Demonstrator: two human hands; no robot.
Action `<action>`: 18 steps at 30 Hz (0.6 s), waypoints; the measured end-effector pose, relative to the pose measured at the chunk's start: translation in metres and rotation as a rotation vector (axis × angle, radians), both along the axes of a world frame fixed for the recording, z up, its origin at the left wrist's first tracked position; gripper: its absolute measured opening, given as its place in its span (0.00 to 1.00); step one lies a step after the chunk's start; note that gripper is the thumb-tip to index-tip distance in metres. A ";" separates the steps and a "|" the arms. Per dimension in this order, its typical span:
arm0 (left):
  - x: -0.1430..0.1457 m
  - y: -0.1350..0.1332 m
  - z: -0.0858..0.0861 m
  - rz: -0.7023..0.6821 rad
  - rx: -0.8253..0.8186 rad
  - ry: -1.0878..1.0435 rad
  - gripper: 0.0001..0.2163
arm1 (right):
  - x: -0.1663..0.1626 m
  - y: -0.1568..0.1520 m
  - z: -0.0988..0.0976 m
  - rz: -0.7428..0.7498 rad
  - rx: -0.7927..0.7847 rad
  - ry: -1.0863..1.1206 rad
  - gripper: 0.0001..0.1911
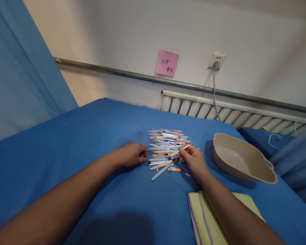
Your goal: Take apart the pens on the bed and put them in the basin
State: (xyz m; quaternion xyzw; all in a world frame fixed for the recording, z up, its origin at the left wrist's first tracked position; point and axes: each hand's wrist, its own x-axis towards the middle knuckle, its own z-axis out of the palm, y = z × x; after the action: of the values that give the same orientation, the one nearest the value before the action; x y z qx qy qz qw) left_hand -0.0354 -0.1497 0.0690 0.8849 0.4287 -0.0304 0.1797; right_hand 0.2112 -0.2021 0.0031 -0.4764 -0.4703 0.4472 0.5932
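Observation:
A heap of several pastel pens (pixel 165 146) lies on the blue cloth (pixel 97 136) in front of me. My right hand (pixel 193 160) is at the heap's right edge, fingers pinched on a thin white pen (pixel 180 150) that points up and to the right. My left hand (pixel 131 154) rests on the cloth at the heap's left edge, fingers curled into a loose fist; I cannot see anything in it.
A beige oval basin (pixel 244 160) stands empty to the right of the pens. A yellow folded cloth (pixel 201 217) lies under my right forearm. A radiator (pixel 234 112), a wall socket with cable (pixel 216 61) and a pink note (pixel 167 63) are behind.

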 end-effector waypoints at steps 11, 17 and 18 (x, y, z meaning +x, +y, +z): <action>0.008 -0.008 -0.007 -0.044 0.071 -0.040 0.08 | -0.002 -0.001 0.002 -0.001 -0.016 -0.014 0.17; 0.014 -0.012 -0.012 -0.049 0.076 -0.075 0.09 | -0.002 0.000 0.000 -0.012 -0.017 -0.005 0.18; 0.014 -0.012 -0.012 -0.045 0.085 -0.076 0.09 | -0.002 0.001 0.000 -0.013 -0.015 -0.005 0.18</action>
State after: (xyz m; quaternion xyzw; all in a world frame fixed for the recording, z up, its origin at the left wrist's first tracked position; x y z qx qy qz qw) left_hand -0.0211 -0.1621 0.0570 0.9016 0.4024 0.0175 0.1576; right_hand 0.2097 -0.2014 0.0028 -0.4850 -0.4654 0.4454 0.5914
